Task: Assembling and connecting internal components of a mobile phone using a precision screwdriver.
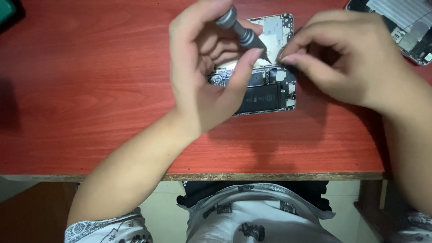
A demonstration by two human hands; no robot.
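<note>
A: Status on the hands?

B: Left hand (202, 76) has its fingers wrapped round a grey precision screwdriver (240, 31), tip angled down onto the opened smartphone (265, 92).

A: Where's the phone?

B: Flat on the red wood-grain table (90, 90), centre-top of view, partly under the left hand. Black battery (263, 98) exposed, pale inner plate (274, 33) above it.

A: Right hand?

B: Right hand (346, 58) sits at the phone's right edge, fingers curled narrow, fingertips (288, 58) pressed near the screwdriver tip. Possibly pinching a small part; too small to tell.

A: Anything else?

B: Second opened device (405, 27) at top right corner, well apart. Dark object (9, 13) at top left, cut off.
</note>
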